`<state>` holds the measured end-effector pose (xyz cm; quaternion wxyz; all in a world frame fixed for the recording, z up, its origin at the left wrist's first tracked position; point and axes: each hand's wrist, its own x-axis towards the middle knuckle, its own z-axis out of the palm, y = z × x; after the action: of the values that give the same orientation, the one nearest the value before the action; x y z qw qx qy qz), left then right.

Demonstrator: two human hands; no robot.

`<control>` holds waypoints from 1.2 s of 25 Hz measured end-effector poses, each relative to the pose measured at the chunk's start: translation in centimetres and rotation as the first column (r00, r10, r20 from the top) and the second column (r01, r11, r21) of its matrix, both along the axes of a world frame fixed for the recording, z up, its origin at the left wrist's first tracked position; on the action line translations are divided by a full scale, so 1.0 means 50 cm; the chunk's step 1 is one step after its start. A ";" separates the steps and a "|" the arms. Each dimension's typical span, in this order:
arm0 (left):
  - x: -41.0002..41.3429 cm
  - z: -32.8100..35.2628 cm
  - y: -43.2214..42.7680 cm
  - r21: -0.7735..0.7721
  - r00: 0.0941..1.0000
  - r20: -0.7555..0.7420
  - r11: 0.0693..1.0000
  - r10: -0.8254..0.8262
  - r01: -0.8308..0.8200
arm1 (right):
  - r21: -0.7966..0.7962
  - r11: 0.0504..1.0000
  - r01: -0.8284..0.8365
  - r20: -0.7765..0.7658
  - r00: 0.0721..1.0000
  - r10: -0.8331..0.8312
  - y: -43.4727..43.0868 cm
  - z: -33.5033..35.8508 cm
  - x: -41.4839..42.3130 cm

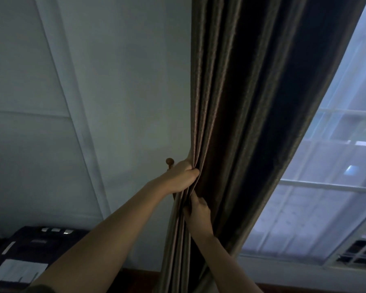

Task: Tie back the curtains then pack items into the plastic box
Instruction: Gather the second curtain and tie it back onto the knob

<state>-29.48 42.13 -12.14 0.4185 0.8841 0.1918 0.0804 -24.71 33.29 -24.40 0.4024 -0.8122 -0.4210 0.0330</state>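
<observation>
Left hand (183, 176) grips the bunched curtain (230, 102) beside the wooden wall knob (170, 161); right hand (199, 212) pinches folds just below. I'd hold the pleats tight while tucking them behind it.

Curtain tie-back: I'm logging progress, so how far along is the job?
Done: the curtain is gathered into folds. In hand: the left hand grips the bunch beside a wooden knob; the right hand pinches folds just below. Left: no tie shows around it, and nothing of the packing step shows.
</observation>
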 end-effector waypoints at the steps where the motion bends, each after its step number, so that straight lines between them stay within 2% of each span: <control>1: -0.002 0.000 -0.001 -0.004 1.000 0.006 1.000 -0.012 0.012 | -0.014 1.000 0.003 0.003 1.000 -0.003 0.001 0.000 0.004; 3: -0.005 0.002 -0.003 -0.022 1.000 0.013 1.000 -0.013 0.013 | -0.052 0.999 -0.005 0.019 1.000 0.006 0.005 0.000 0.006; 5: -0.006 0.004 -0.006 0.027 1.000 0.018 1.000 -0.010 0.009 | -0.073 0.996 -0.049 0.012 0.999 0.050 0.009 0.001 -0.001; 7: -0.001 -0.007 -0.001 0.205 0.999 0.016 0.978 0.030 -0.033 | -0.076 0.986 -0.151 -0.020 0.988 0.150 0.008 0.007 -0.010; 8: 0.001 -0.014 0.004 0.294 0.995 0.027 0.951 0.091 -0.095 | -0.068 0.979 -0.192 0.002 0.981 0.193 0.003 0.014 -0.009; 9: 0.003 -0.022 0.013 0.346 0.986 0.046 0.923 0.162 -0.168 | -0.025 0.984 -0.177 0.089 0.980 0.179 0.000 0.025 -0.004; 10: 0.002 -0.027 0.022 0.354 0.974 0.065 0.908 0.216 -0.225 | 0.071 0.992 -0.107 0.213 0.973 0.089 -0.001 0.039 0.007; 11: -0.001 -0.032 0.032 0.347 0.965 0.084 0.900 0.249 -0.263 | 0.233 0.972 0.000 0.286 0.956 -0.069 -0.001 0.061 0.021; 13: -0.013 -0.035 0.051 0.297 0.960 0.121 0.914 0.253 -0.279 | 0.508 0.842 0.182 0.228 0.914 -0.335 0.006 0.133 0.050; 15: -0.027 -0.033 0.065 0.235 0.960 0.171 0.937 0.223 -0.260 | 0.578 0.790 0.204 0.176 0.914 -0.365 0.019 0.225 0.083; 18: -0.041 -0.027 0.063 0.148 0.966 0.208 0.972 0.150 -0.183 | 0.554 0.801 0.227 0.093 0.939 -0.330 0.041 0.322 0.134; 21: -0.031 -0.024 0.066 0.084 0.963 0.221 0.981 0.153 -0.175 | 0.441 0.855 0.272 -0.003 0.953 -0.302 0.046 0.318 0.161; 24: 0.003 -0.021 0.081 0.078 0.966 0.200 0.980 0.163 -0.181 | 0.244 0.963 0.119 0.078 0.987 -0.141 0.046 0.198 0.145; 27: 0.035 -0.012 0.086 0.080 0.974 0.170 0.983 0.149 -0.164 | 0.136 0.989 0.061 0.058 0.996 -0.069 0.019 0.066 0.108; 30: 0.050 -0.024 0.078 0.066 0.986 0.091 0.988 0.137 -0.143 | 0.019 0.997 0.071 0.020 0.997 -0.071 -0.007 0.001 0.079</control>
<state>-26.96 46.03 -13.31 0.3876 0.8786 0.2321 0.1547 -20.77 32.92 -24.37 0.4063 -0.8233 -0.3963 0.0064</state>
